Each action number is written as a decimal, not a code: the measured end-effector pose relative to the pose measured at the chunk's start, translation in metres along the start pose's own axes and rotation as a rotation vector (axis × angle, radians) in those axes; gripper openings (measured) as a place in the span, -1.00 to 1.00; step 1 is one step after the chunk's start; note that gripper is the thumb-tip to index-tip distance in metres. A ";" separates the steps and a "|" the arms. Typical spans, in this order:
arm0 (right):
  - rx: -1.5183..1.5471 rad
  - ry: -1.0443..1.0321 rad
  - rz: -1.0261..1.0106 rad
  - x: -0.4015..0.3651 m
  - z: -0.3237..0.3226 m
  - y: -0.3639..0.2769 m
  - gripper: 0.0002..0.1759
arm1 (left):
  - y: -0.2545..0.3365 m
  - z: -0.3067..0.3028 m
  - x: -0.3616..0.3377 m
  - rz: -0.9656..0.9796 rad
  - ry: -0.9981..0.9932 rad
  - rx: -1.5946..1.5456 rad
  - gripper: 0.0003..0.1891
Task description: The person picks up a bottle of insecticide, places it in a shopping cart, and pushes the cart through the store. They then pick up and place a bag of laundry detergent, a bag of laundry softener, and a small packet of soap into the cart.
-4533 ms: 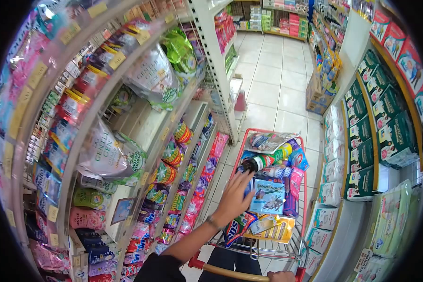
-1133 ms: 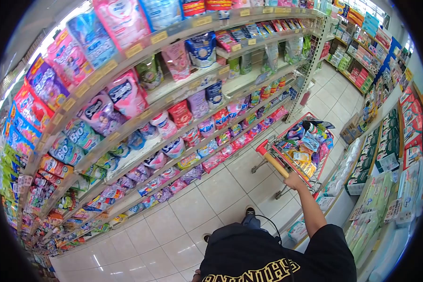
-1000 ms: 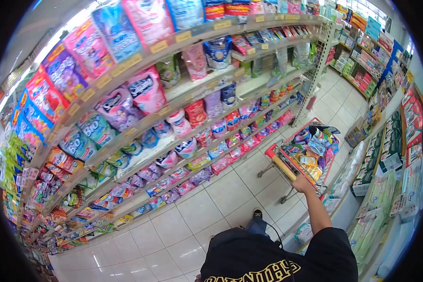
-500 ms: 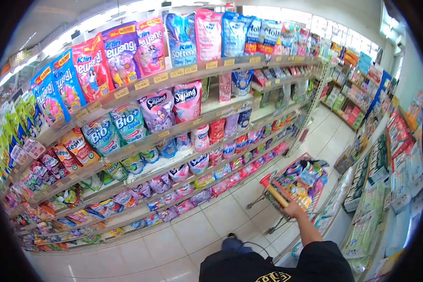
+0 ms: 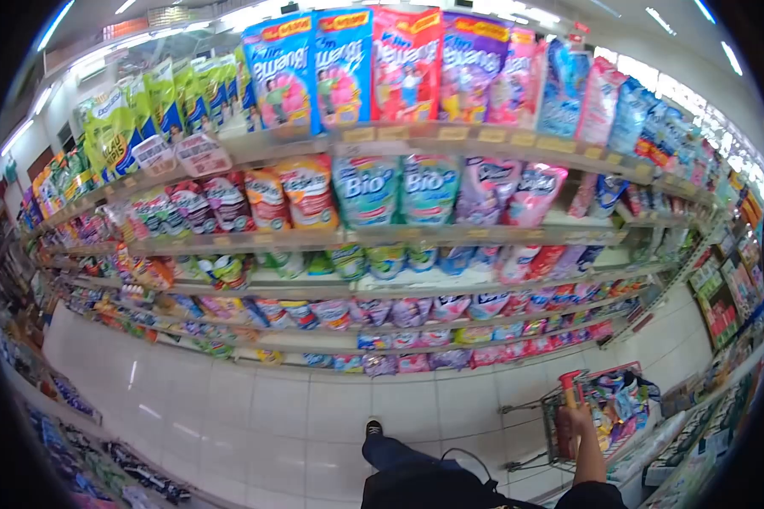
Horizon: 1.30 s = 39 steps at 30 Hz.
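My right hand (image 5: 575, 417) is wrapped round the handle (image 5: 569, 387) of a shopping cart at the lower right. Packaged goods (image 5: 621, 400) in bright wrappers fill the cart's basket, too blurred to name one by one. My left hand is out of view. In front of me runs a long shelf rack with pouches in several rows. Blue Klin Ewangi pouches (image 5: 282, 75) and a red pouch (image 5: 406, 68) stand on its top tier. Below them are teal Bio pouches (image 5: 366, 192) and orange pouches (image 5: 312, 193).
White floor tiles (image 5: 263, 424) stretch between the racks. Another shelf with dark packs (image 5: 110, 462) borders the lower left. Price tags (image 5: 205, 154) hang off the top shelf edge. At the far right stands a further shelf (image 5: 721, 297). My shoe (image 5: 373, 428) shows on the floor.
My view has swung left along the rack, so the green pouches and the left end of the aisle show more. My right hand stays on the cart's handle, now lower right.
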State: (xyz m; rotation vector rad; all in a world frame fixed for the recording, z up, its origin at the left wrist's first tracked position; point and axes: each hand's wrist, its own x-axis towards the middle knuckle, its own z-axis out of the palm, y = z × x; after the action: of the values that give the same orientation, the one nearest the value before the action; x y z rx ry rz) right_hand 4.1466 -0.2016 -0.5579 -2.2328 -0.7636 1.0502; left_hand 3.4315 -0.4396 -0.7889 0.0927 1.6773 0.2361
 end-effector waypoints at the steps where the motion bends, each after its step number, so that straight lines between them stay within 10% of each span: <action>1: -0.197 0.135 -0.197 0.026 0.012 0.025 -0.61 | -0.003 -0.011 0.000 -0.014 0.007 -0.032 -0.68; 3: -0.138 0.339 -0.074 -0.071 0.037 -0.071 -0.50 | -0.001 -0.044 0.005 -0.031 0.025 -0.098 -0.67; 7: -0.503 0.589 -0.114 -0.001 0.042 0.002 -0.56 | 0.043 -0.112 0.028 -0.031 0.016 -0.183 -0.33; 9: -0.560 0.615 -0.089 0.020 0.043 0.032 -0.61 | 0.064 -0.140 0.031 0.047 0.051 0.219 -0.71; 11: -0.641 0.618 -0.082 0.031 0.047 0.053 -0.66 | 0.083 -0.188 0.046 0.362 -0.178 0.951 -0.54; 22: -0.551 0.464 -0.085 -0.054 0.127 0.025 -0.59 | 0.143 -0.308 0.002 0.082 0.210 -0.297 -0.78; 29: -0.436 0.467 -0.127 -0.131 0.208 -0.017 -0.68 | 0.070 -0.345 0.010 -0.255 0.326 -0.365 -0.57; 35: -0.539 0.431 -0.149 -0.175 0.267 -0.009 -0.76 | -0.006 -0.436 0.000 0.208 0.042 0.384 -0.51; 37: -0.613 0.441 -0.151 -0.193 0.290 -0.018 -0.76 | -0.024 -0.460 -0.006 0.441 0.125 1.229 -0.49; 39: -0.653 0.496 -0.107 -0.213 0.317 -0.024 -0.74 | -0.044 -0.497 -0.009 0.338 0.092 0.858 -0.50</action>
State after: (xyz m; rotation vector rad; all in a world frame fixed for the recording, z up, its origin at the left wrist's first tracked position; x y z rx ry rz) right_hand 3.7715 -0.2566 -0.6080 -2.7793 -1.0811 0.1587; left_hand 2.9445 -0.5342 -0.7379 1.0203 1.7452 -0.2485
